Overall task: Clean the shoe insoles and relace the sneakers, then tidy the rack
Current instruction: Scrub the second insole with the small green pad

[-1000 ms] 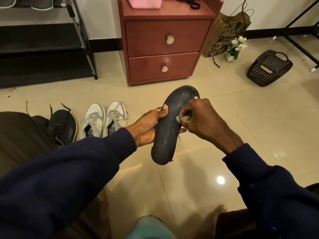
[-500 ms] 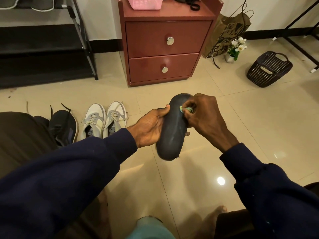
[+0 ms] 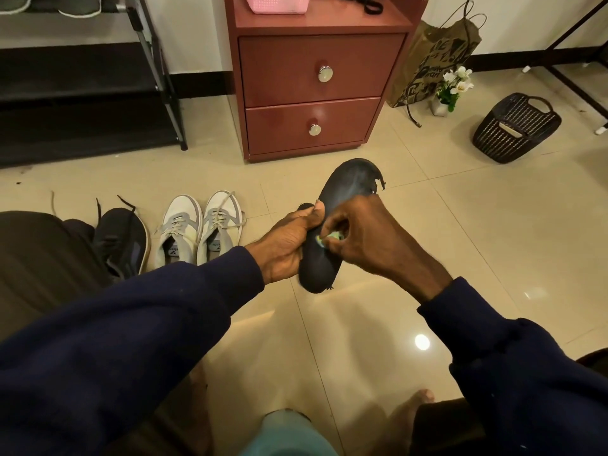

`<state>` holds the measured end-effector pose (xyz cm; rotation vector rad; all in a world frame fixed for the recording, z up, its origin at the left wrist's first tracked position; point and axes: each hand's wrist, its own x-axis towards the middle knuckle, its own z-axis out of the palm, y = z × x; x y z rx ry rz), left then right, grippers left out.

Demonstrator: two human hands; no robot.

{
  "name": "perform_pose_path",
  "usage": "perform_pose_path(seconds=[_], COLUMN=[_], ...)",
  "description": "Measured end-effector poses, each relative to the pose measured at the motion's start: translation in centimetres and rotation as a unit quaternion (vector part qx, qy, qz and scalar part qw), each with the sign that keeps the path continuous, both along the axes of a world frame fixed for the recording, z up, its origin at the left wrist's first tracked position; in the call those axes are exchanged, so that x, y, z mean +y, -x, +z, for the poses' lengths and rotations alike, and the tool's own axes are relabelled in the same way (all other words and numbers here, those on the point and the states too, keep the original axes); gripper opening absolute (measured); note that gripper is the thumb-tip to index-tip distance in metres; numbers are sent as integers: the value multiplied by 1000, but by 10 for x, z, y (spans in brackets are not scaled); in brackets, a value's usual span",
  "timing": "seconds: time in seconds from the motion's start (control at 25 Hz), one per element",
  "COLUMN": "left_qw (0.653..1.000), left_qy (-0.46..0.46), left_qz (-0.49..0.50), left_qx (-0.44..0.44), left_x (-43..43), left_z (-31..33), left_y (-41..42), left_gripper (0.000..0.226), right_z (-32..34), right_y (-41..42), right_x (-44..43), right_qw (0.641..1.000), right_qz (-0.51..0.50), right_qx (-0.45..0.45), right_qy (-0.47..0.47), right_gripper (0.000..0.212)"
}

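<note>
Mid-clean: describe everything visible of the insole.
The insole is dark, nearly black, thin and foam-like, with a ragged, torn far end, a pale smear there and a frayed near tip. It is held above the tiled floor, pointing away and rightward. The left hand grips its left edge, thumb on top; the right hand presses a small green item on its middle.

A red-brown two-drawer cabinet (image 3: 283, 74) stands against the white wall (image 3: 197, 34) on glossy beige floor tiles (image 3: 460, 241).

Open floor (image 3: 460, 241) spreads to the right; white sneakers (image 3: 210, 222) and a dark shoe (image 3: 121, 238) crowd the left, the drawer cabinet (image 3: 312, 93) stands ahead
</note>
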<state>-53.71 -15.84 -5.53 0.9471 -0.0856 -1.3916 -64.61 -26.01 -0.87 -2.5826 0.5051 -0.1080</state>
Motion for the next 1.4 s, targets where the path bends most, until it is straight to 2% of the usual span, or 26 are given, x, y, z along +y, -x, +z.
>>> perform_pose_path(seconds=[0.12,0.2,0.32,0.4,0.48,0.52,0.56,0.64,0.72,0.88,0.96,1.08,1.24,1.28,1.4], left_qw=[999,1000,999,999,999,999,998,995,992,993,992,992,995,995,998], left_qy=[18,14,-3,-13,-11,-10,-7,7,21,26,9,15,8,1,-7], left_qz=[-3,14,30,36,41,45,55,74,80,92,112,98,86,83,63], left_qx=[40,22,11,13,14,19,26,65,99,66,66,81,55,48,18], left_x=[0,1,2,1,-1,-2,-2,-2,-2,-1,-1,-1,1,1,-1], left_z=[6,7,0,1,4,7,8,8,8,14,14,13,16,16,15], left_y=[3,0,-7,-9,-10,-11,-13,-19,-22,-25,-28,-28,-24,-24,-23], left_gripper=[46,48,50,49,47,47,48,49,50,44,49,53,46,45,47], right_z=[-6,-7,0,1,2,1,1,4,4,-1,-3,-3,0,-1,-5], right_y=[4,5,4,2,5,6,6,6,8,10,7,7,9,10,8], right_x=[-21,-10,20,11,-2,-1,4,22,25,1,9,19,-12,-14,-6], right_qw=[986,991,998,999,994,992,994,997,993,995,994,995,987,986,993], right_qz=[-106,-71,58,38,-34,-48,-30,55,99,-21,1,78,-43,-49,16], right_qx=[-80,-104,-19,-14,-58,-79,-87,-43,16,-73,-93,-60,-145,-152,-117], right_qy=[103,54,-28,4,82,87,61,-35,-56,71,50,7,56,46,28], right_gripper=[9,10,13,11,11,11,12,13,12,11,11,11,12,13,14])
